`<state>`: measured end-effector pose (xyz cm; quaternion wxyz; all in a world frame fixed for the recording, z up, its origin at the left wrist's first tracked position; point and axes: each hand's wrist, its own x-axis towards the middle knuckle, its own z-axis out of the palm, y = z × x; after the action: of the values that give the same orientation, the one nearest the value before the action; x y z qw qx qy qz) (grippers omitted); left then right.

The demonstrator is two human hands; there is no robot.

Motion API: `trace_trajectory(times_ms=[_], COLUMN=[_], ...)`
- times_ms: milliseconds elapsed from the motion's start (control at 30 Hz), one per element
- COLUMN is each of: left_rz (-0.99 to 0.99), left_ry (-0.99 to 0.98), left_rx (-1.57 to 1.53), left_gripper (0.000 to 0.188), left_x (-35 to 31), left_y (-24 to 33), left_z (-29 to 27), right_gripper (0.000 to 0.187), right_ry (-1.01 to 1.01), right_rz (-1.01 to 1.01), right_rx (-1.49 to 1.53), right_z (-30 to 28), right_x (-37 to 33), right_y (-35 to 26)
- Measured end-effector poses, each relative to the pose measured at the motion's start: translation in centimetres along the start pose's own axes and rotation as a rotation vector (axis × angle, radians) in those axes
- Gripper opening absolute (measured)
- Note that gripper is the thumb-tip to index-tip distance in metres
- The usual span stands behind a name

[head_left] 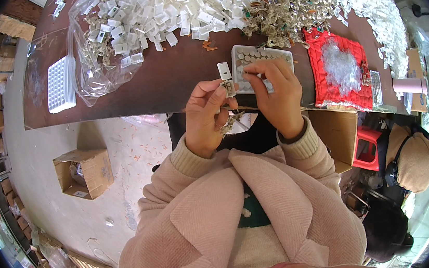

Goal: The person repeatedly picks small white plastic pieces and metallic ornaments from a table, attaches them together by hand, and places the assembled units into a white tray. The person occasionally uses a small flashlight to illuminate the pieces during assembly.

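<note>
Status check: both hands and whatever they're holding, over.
Left hand pinching small white plastic clip piece. Right hand fingertips at its side, over white compartment tray. Nothing blocking.

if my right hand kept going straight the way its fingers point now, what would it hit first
Most likely the small white plastic piece that your left hand holds up. Your right hand points its fingertips left toward it, though depth is hard to judge here.

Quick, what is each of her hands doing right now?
Left hand: closed, pinching a small white plastic piece upright between its fingers.
Right hand: fingers curled at the white tray; what it holds cannot be told.
</note>
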<state>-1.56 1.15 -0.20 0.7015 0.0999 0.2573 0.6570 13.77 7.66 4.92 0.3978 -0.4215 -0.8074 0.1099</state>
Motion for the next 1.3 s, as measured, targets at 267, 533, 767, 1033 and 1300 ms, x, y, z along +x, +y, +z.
trace_trajectory(times_ms=[267,533,767,1033,1300], left_rz=[-0.006,-0.044,-0.018,-0.077,-0.175], left_ry=[-0.044,-0.084,-0.08,-0.045,0.038], left_rx=[0.031,-0.003,-0.027,0.018,0.082], left_gripper=[0.013,0.013,0.012,0.014,0.015], left_x=[-0.5,-0.9,-1.4,-1.8,-2.7], left_y=[-0.2,-0.8,-1.6,-0.9,-1.0], left_z=[0.5,0.2,0.4,1.6,2.8], right_gripper=[0.019,0.017,0.028,0.025,0.017], right_ry=[0.039,-0.089,-0.043,-0.001,-0.169], right_rz=[-0.034,-0.008,-0.145,-0.019,0.672], right_rx=[0.13,0.235,0.147,0.329,1.075], right_z=[-0.2,-1.6,-2.5,-2.3,-2.2], right_x=[-1.2,-1.3,-2.7,-3.5,-2.2], right_y=[-1.9,-1.4,-1.9,-2.3,-1.3])
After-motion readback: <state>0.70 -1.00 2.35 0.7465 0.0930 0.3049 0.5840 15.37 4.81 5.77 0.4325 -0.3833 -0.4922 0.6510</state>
